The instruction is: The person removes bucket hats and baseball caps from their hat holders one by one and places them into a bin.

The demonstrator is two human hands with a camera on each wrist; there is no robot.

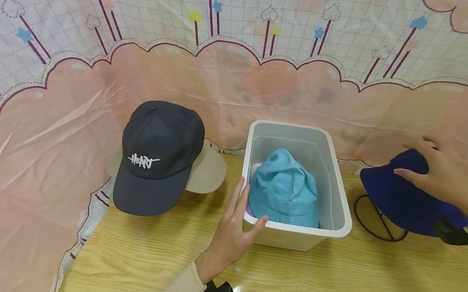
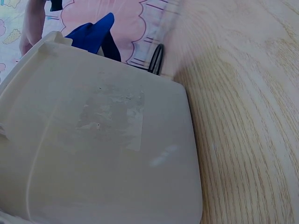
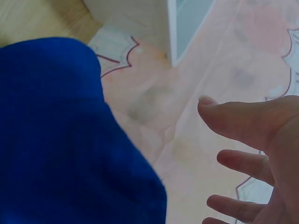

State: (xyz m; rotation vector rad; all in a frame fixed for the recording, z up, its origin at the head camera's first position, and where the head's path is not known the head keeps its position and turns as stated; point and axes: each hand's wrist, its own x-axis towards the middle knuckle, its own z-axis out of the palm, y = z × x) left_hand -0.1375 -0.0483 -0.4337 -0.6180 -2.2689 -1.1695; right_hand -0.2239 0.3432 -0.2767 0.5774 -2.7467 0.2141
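My left hand (image 1: pixel 229 234) rests at the near left corner of a pale grey plastic bin (image 1: pixel 341 221), its fingers straight along the rim and the thumb spread over the front edge. Inside the bin lies a light blue bucket hat (image 1: pixel 286 185), with a sliver of something purple (image 1: pixel 249 210) under it. On the right, a dark blue bucket hat (image 1: pixel 401 199) sits on a black wire stand (image 1: pixel 373 235). My right hand (image 1: pixel 447 177) is over that hat in the head view, thumb and fingers spread. The right wrist view shows these fingers (image 3: pixel 243 164) apart from the blue cloth, holding nothing.
Left of the bin, a navy cap (image 1: pixel 160 142) with white "HEART" lettering overlaps a beige cap (image 1: pixel 209 172) behind it. Everything stands on a wood-grain table (image 1: pixel 151 262). A pink and white patterned cloth (image 1: pixel 232 83) hangs behind the table and along its left side.
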